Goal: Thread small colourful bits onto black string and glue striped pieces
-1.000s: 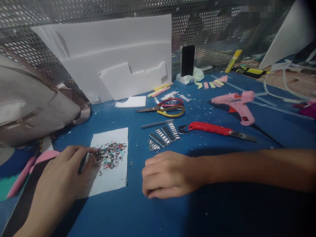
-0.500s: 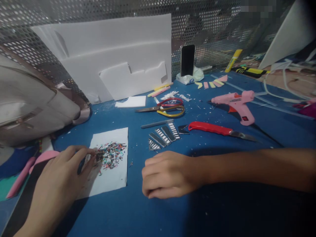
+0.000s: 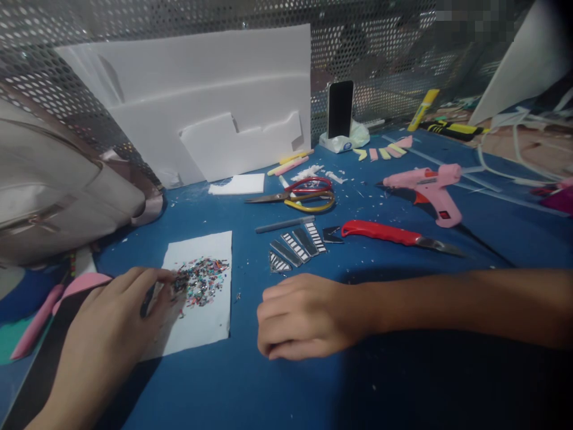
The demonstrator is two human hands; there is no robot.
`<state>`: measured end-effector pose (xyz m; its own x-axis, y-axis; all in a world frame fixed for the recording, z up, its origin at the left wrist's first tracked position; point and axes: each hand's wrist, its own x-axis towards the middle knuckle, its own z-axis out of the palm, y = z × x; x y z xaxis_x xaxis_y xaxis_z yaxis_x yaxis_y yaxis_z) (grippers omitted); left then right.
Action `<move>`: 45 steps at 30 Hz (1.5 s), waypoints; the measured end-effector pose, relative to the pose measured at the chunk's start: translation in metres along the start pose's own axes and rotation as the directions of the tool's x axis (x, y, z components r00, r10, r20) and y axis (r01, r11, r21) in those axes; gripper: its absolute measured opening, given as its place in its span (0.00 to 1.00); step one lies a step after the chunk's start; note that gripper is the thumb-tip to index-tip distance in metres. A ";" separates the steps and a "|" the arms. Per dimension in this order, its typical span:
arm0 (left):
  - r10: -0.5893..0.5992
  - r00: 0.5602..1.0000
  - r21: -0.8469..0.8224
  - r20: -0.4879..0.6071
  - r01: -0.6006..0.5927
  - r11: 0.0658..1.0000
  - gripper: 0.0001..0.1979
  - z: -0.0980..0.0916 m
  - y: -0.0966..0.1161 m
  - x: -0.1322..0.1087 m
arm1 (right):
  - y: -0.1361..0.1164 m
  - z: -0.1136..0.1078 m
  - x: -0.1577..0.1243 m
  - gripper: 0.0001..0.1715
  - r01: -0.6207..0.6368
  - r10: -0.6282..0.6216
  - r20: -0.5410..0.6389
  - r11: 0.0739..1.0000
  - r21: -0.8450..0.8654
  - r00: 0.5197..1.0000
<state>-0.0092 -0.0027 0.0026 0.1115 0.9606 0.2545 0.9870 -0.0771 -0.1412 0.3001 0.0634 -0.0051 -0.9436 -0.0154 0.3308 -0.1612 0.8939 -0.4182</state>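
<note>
A loose pile of multicoloured glitter flakes [image 3: 203, 283] lies on a white sheet of paper [image 3: 208, 328] at the left. The thumb and index finger of my left hand [image 3: 114, 316] come together at the pile's left edge; whatever is between the tips is too small to make out. My right hand [image 3: 304, 316] rests on the blue table as a loose fist, fingers curled under, with nothing seen in it. Just beyond it lie several striped strips [image 3: 295, 246] and dark strips [image 3: 305, 241], with a grey stick [image 3: 285, 225] behind them.
Scissors [image 3: 308, 194], a red-handled knife [image 3: 380, 233] and a pink glue gun [image 3: 423, 185] lie farther back. A phone [image 3: 340, 110] stands near the mesh wall, right of a white board [image 3: 201, 89]. A light bag [image 3: 67, 185] sits at the left. Pink and yellow pieces [image 3: 384, 153] lie behind.
My left hand shifts very slightly at the edge of the glitter pile. My right hand and the tools stay in place.
</note>
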 end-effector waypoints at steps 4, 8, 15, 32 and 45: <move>-0.016 1.000 0.027 0.002 0.016 1.000 0.14 -0.001 0.000 -0.001 | 0.001 0.001 0.000 0.08 0.006 -0.006 -0.007 1.000 0.005 1.000; -0.010 1.000 0.018 0.007 0.010 1.000 0.12 -0.004 0.004 -0.001 | 0.000 0.001 0.000 0.09 0.008 -0.008 -0.011 1.000 0.000 1.000; 0.010 1.000 0.007 -0.007 -0.010 1.000 0.13 -0.001 0.000 0.000 | 0.000 0.000 0.000 0.09 0.001 -0.001 0.005 1.000 0.006 1.000; 0.114 0.990 -0.129 -0.078 -0.124 0.984 0.13 -0.004 0.007 0.001 | 0.001 0.000 0.001 0.08 0.004 -0.004 -0.005 1.000 0.005 1.000; 0.092 0.995 -0.121 -0.038 -0.096 0.988 0.13 -0.002 0.001 0.001 | 0.001 0.001 0.001 0.09 0.004 -0.004 -0.012 1.000 0.010 1.000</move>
<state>-0.0081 -0.0021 0.0042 0.2065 0.9385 0.2769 0.9784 -0.2012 -0.0479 0.2984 0.0639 -0.0059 -0.9394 -0.0131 0.3426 -0.1676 0.8894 -0.4254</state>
